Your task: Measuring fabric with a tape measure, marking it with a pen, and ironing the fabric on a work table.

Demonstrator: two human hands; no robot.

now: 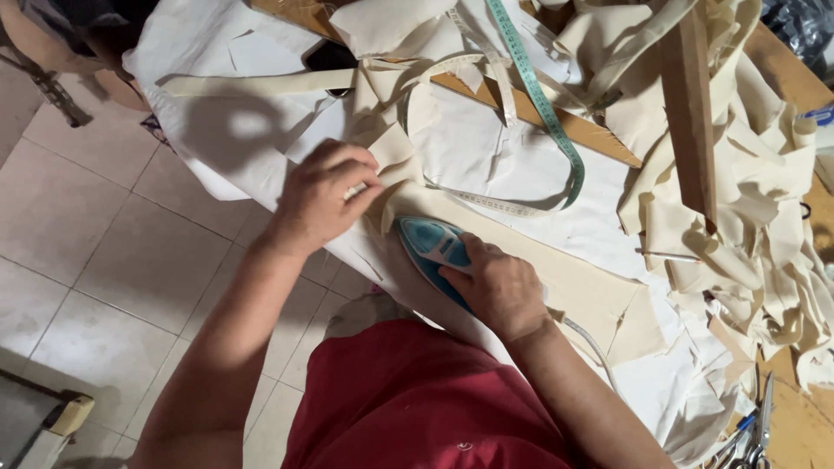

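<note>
Nearest to the camera is the person's red cloth garment (417, 399), and just above it the right hand (497, 287) lies over a teal and white plastic electric iron (432, 246). The fingers are curled down around the top of the iron; the handle itself is hidden under the hand, so I cannot tell how fully they close, but it looks like a firm grip. The wrist is bent a little and the forearm comes in from the lower right. The nose of the iron points up and to the left, onto a long cream cotton strip (530, 269) that lies flat on the white padded cloth of the table (486, 156).

The iron is probably rather heavy and stiff, with a hot sole, so the handle on top is the safe place to take it. The strip is light, soft and limp; it creases easily and is best pinned flat with fingertips near the fold.

The left hand (323, 193) does so: its fingers are bent and pressed together on the folded end of the strip, just beyond the nose of the iron. A teal measuring tape (546, 113) lies further up, well apart.
</note>
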